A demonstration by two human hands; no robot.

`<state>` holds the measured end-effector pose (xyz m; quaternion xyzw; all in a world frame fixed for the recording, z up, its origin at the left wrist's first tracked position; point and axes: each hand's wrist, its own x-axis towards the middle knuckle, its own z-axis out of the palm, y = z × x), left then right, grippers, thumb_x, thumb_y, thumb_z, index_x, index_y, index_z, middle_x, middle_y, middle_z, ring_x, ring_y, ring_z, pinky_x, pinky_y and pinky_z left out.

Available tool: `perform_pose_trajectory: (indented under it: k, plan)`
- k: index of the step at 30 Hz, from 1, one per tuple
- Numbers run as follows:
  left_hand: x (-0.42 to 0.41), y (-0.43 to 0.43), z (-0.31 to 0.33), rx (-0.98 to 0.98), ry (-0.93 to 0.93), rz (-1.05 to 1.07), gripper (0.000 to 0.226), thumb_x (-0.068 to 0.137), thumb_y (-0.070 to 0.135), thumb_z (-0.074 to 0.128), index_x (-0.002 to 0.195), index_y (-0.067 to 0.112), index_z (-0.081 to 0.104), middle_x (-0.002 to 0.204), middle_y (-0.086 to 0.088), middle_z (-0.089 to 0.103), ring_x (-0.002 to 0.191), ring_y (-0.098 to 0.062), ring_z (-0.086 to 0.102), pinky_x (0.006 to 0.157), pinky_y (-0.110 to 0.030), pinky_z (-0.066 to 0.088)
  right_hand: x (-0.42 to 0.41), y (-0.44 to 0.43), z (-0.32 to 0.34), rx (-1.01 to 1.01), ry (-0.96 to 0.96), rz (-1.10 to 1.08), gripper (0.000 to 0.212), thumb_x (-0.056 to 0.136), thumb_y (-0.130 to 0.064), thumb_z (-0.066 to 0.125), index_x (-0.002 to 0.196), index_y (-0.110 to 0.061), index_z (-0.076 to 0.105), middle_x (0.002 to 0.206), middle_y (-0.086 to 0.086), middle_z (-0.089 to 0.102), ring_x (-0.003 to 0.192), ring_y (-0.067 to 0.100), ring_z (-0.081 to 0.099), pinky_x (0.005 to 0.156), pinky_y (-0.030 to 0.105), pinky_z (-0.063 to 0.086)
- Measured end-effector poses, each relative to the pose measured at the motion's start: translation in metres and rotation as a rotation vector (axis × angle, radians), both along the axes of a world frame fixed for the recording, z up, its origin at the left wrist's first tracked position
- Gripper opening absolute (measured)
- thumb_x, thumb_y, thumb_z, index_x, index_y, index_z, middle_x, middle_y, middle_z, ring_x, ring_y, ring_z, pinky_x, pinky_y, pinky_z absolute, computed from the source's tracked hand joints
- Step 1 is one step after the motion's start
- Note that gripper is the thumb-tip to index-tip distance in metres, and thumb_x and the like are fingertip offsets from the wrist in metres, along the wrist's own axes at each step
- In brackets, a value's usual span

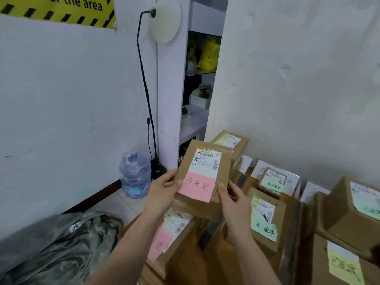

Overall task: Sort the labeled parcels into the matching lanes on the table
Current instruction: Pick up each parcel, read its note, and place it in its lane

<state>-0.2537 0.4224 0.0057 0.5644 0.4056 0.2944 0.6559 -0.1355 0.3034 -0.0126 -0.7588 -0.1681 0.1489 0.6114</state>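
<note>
I hold a brown cardboard parcel [205, 167] up in front of me, tilted, with a white shipping label and a pink handwritten note on its face. My left hand [162, 192] grips its lower left edge, and my right hand [232, 200] grips its lower right corner. Below it on the wooden table [193, 270] lies another parcel with a pink note [170, 237]. To the right stand two parcels with green notes [265, 221] [273, 182], and at the far right a parcel with a yellow note [345, 262].
More brown boxes [353, 204] and white lane cards [261, 167] line the wall at the right. A water bottle [134, 175] and a lamp stand [148, 95] are on the floor to the left, with a grey bag [61, 247] at the lower left.
</note>
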Motion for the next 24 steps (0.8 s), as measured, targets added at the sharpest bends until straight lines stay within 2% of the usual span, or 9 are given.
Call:
perform_pose_trajectory:
  k: [4,11,15,18,21,24]
  plan:
    - [0.018,0.032,-0.014,-0.051,0.014,-0.067,0.04,0.092,0.014,0.063,0.128,0.029,0.06,0.112,-0.004,0.069,0.103,-0.024,0.067,0.088,-0.048,0.056,0.007,0.019,-0.009,-0.064,0.017,-0.058,0.047,0.093,-0.042,0.06,0.138,-0.03,0.053,0.123,-0.007,0.065,0.11,0.013,0.059,0.095,0.047,0.053]
    - [0.041,0.079,-0.032,-0.023,0.103,-0.236,0.044,0.091,0.014,0.063,0.132,0.027,0.057,0.121,0.0,0.064,0.106,-0.02,0.064,0.091,-0.046,0.054,0.006,0.049,-0.021,-0.158,0.033,-0.194,0.053,0.092,-0.044,0.06,0.141,-0.024,0.051,0.133,-0.002,0.061,0.118,0.016,0.056,0.098,0.048,0.052]
    - [0.049,0.097,-0.038,0.012,0.124,-0.302,0.043,0.094,0.01,0.059,0.136,0.021,0.054,0.125,-0.001,0.061,0.102,-0.014,0.063,0.085,-0.035,0.056,0.005,0.06,-0.027,-0.235,0.013,-0.239,0.053,0.095,-0.041,0.059,0.143,-0.02,0.05,0.14,-0.001,0.057,0.128,0.018,0.051,0.105,0.041,0.045]
    - [0.054,0.106,-0.046,-0.027,0.118,-0.337,0.046,0.093,0.01,0.06,0.137,0.022,0.053,0.129,-0.004,0.061,0.104,-0.018,0.064,0.089,-0.041,0.056,0.006,0.068,-0.034,-0.27,0.028,-0.261,0.052,0.097,-0.039,0.057,0.144,-0.02,0.048,0.142,0.0,0.055,0.132,0.019,0.048,0.103,0.037,0.043]
    - [0.057,0.113,-0.05,-0.041,0.128,-0.361,0.047,0.093,0.013,0.061,0.138,0.025,0.052,0.125,-0.003,0.062,0.106,-0.02,0.064,0.087,-0.041,0.057,0.004,0.077,-0.037,-0.285,0.046,-0.303,0.053,0.097,-0.042,0.055,0.145,-0.022,0.046,0.142,0.0,0.054,0.132,0.02,0.048,0.106,0.043,0.045]
    - [0.062,0.119,-0.051,-0.013,0.126,-0.38,0.045,0.095,0.013,0.059,0.137,0.024,0.052,0.113,0.003,0.064,0.103,-0.018,0.064,0.084,-0.038,0.058,0.006,0.083,-0.038,-0.293,0.041,-0.328,0.053,0.097,-0.043,0.054,0.145,-0.021,0.046,0.142,-0.001,0.055,0.132,0.019,0.048,0.106,0.045,0.045]
